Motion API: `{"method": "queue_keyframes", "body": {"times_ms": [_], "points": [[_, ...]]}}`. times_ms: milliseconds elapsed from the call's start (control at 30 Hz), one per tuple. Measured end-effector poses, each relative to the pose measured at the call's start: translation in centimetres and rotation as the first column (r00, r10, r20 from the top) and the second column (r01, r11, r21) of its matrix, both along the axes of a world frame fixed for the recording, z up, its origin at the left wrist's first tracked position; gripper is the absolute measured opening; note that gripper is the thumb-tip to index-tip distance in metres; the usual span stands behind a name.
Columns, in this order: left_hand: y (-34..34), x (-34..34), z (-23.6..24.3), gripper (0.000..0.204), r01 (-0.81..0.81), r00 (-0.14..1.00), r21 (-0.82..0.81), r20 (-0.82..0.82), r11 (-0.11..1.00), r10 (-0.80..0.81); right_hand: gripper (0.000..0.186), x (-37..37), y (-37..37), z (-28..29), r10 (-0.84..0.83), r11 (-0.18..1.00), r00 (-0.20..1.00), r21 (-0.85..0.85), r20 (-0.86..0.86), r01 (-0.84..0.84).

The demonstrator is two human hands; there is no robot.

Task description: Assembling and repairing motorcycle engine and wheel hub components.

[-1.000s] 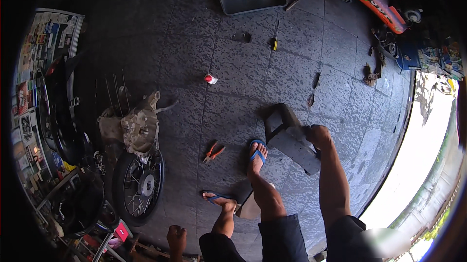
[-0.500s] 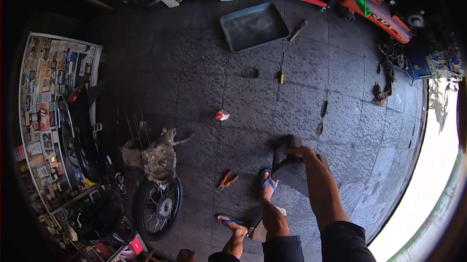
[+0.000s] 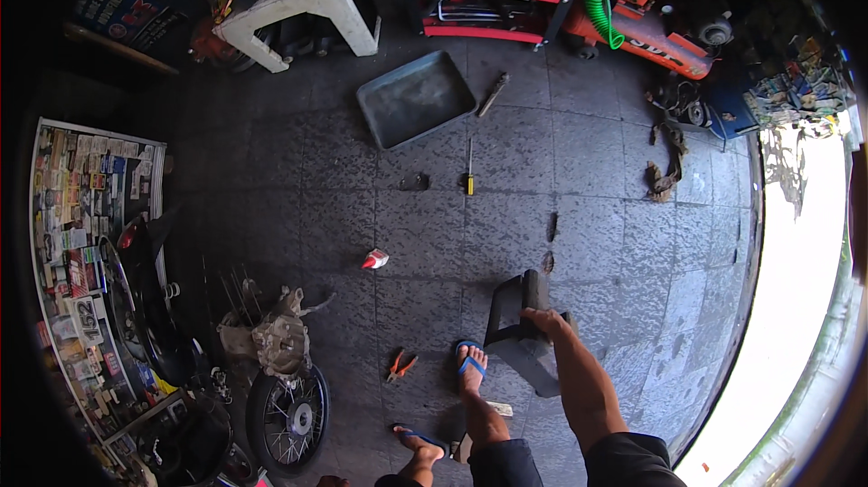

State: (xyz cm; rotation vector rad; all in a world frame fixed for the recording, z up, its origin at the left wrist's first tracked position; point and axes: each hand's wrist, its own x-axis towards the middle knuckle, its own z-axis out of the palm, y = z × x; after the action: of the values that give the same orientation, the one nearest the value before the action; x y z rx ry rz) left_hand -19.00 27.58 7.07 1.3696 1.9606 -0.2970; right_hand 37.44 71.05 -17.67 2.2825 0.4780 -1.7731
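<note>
My right hand (image 3: 543, 319) is wrapped around the thick top of a small dark stool (image 3: 523, 293), to the right of my sandalled feet. The stool's splayed legs show left and right of the hand; part of it is hidden behind my forearm. Only a sliver of my left hand (image 3: 333, 481) shows at the lower edge, its fingers cut off. Orange-handled pliers (image 3: 401, 366) lie on the floor left of my foot. Farther ahead lies a small white bottle with a red cap (image 3: 374, 258).
A grey engine casing (image 3: 281, 342) and a spoked wheel (image 3: 291, 419) stand at left. Ahead are a yellow-handled screwdriver (image 3: 470, 182), a black tray (image 3: 369, 116) and a hammer-like tool (image 3: 494, 94). A white table (image 3: 307, 0), red tool rack (image 3: 488, 28) and orange compressor (image 3: 655, 46) line the back.
The view has tilted, so floor things sit lower and farther left. My right hand keeps its grip on the stool, which shows more plainly. My left hand has sunk toward the lower edge.
</note>
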Motion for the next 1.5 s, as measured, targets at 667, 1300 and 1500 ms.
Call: {"method": "queue_keyframes", "body": {"times_ms": [667, 1300, 1500], "points": [[36.4, 29.9, -11.8, 0.027, -0.375, 0.81, -0.178, 0.414, 0.91, 0.415, 0.023, 16.8, -9.5, 15.4, -0.646, 0.575, 0.693, 0.395, -0.318, 0.717], [67.2, 51.4, -10.9, 0.027, -0.287, 0.815, -0.189, 0.467, 0.939, 0.343, 0.041, 43.7, 25.9, 38.1, -0.666, 0.16, 0.623, 0.738, -0.41, 0.656], [68.6, 49.3, -6.4, 0.027, -0.39, 0.85, -0.179, 0.308, 0.903, 0.428, 0.054, 52.0, 42.1, 45.3, -0.564, 0.056, 0.608, 0.708, -0.559, 0.704]]}}
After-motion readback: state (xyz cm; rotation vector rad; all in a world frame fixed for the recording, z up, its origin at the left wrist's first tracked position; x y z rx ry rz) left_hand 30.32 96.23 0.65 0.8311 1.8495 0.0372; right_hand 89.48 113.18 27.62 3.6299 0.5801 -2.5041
